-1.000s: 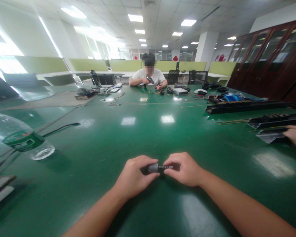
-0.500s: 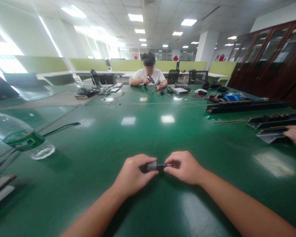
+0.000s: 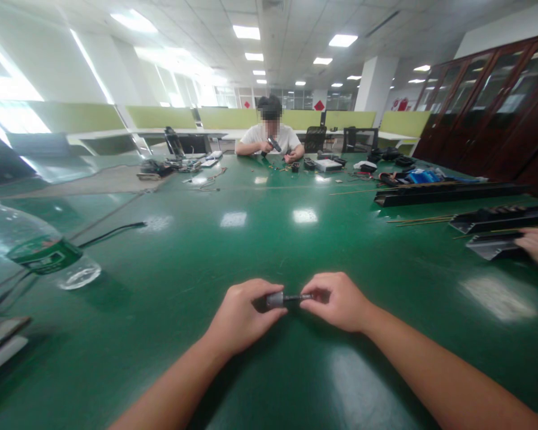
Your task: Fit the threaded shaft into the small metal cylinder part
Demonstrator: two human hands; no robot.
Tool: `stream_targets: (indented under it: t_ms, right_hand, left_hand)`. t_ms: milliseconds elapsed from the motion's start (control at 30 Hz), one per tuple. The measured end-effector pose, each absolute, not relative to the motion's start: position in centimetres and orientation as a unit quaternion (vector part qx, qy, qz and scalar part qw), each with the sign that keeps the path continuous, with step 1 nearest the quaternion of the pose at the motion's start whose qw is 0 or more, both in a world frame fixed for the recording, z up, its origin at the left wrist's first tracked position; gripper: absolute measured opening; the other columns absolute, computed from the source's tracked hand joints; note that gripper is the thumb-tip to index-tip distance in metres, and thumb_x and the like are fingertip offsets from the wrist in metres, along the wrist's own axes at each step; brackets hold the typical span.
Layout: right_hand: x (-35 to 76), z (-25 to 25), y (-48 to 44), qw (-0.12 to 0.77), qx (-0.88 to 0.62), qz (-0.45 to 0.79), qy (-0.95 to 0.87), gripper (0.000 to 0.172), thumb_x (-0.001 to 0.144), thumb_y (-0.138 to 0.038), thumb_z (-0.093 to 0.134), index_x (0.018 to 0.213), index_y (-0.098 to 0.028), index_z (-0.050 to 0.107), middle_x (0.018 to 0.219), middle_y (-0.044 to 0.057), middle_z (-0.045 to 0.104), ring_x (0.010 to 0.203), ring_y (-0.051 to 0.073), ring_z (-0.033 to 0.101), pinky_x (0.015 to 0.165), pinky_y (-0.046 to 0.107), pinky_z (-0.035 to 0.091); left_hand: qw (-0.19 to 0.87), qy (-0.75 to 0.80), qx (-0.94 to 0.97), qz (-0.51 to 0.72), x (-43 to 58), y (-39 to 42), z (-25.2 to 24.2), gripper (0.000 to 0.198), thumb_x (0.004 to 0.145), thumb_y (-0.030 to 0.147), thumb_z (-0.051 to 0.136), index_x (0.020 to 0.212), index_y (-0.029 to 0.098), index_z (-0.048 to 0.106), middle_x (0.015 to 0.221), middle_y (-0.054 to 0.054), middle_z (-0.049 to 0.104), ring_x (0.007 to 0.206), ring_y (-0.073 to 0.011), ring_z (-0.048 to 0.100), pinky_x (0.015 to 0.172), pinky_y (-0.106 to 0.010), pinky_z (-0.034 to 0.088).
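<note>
My left hand [image 3: 242, 310] and right hand [image 3: 338, 303] have edged apart | left pinches a short grey metallic-looking cylinder [image 3: 275, 300], right its thin dark rod [image 3: 292, 298], between them over the glossy green worktop [image 3: 269, 251] | probably light, rigid, smooth; best gripped around the cylinder

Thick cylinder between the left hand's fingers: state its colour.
Grey; the cylinder shows best in the head view.
</note>
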State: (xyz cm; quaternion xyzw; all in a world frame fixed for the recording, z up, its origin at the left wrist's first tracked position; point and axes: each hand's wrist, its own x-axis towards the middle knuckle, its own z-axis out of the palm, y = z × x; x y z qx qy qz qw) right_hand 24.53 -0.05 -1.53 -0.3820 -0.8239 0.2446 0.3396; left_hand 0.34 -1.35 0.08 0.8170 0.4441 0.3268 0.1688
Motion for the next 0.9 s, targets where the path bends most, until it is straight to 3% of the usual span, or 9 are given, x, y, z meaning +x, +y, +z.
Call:
stream_targets:
  t_ms: [600,900]
  right_hand:
    - [25.1,-1.6,0.4,0.324,-0.395,0.236,-0.827,0.007,0.08,-0.024,0.074,0.082,-0.018,0.075,0.073,0.002,0.071,0.064,0.014,0.062,0.062,0.025,0.046]
    - [25.7,-2.5,1.2,0.299,-0.432,0.333,-0.783,0.014,0.08,-0.03,0.073,0.08,-0.016,0.074,0.064,0.001,0.067,0.055,0.013,0.057,0.051,0.023,0.042]
  left_hand:
    - [0.178,0.465,0.811,0.306,0.2,-1.2,0.1,0.024,0.075,0.028,0.078,0.099,0.024,0.074,0.094,-0.002,0.075,0.085,-0.0193,0.07,0.081,-0.031,0.054]
    - [0.169,0.518,0.776,0.316,-0.3,-0.7,0.3,0.026,0.081,0.038,0.073,0.1,0.022,0.069,0.093,-0.002,0.072,0.083,-0.019,0.067,0.076,-0.03,0.053]
